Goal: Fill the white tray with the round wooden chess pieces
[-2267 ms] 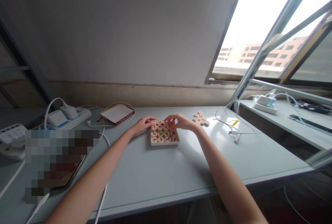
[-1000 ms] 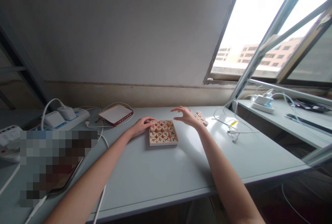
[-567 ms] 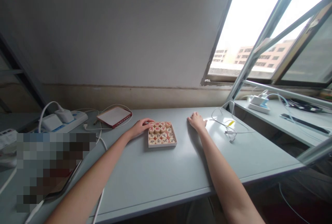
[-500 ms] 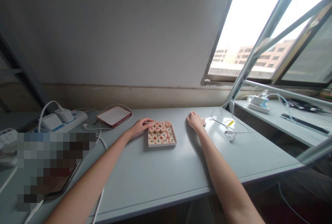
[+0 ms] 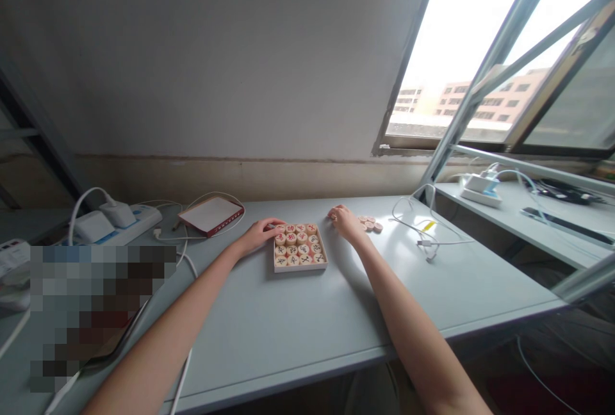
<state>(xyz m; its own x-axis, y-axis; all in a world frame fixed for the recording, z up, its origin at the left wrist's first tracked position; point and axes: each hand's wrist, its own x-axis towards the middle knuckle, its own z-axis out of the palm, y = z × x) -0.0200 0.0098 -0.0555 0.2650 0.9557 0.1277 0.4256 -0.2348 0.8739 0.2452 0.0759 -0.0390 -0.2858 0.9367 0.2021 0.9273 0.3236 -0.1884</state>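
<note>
A shallow open box [image 5: 302, 268] stands on the desk, filled with rows of round wooden Chinese chess pieces [image 5: 291, 239] marked in red and black. My left hand [image 5: 259, 236] grips the box at its far left corner, fingers over the edge and the corner piece. To the right of the box, apart from it, my right hand [image 5: 344, 222] is above the desk with fingers pinched. A Chinese chess piece [image 5: 333, 216] shows partly at its fingertips. Several loose chess pieces [image 5: 369, 224] lie on the desk just beyond my right wrist.
A red-sided box lid [image 5: 211, 215] lies at the back left among white cables. A power strip [image 5: 139, 218] with chargers is farther left. Cables [image 5: 425, 242] lie on the right of the grey desk [image 5: 269, 325]. A metal frame post [image 5: 435, 168] stands at the back right.
My right hand has moved left toward the box, leaving the loose chess pieces in sight behind it. The left hand stays at the box corner.
</note>
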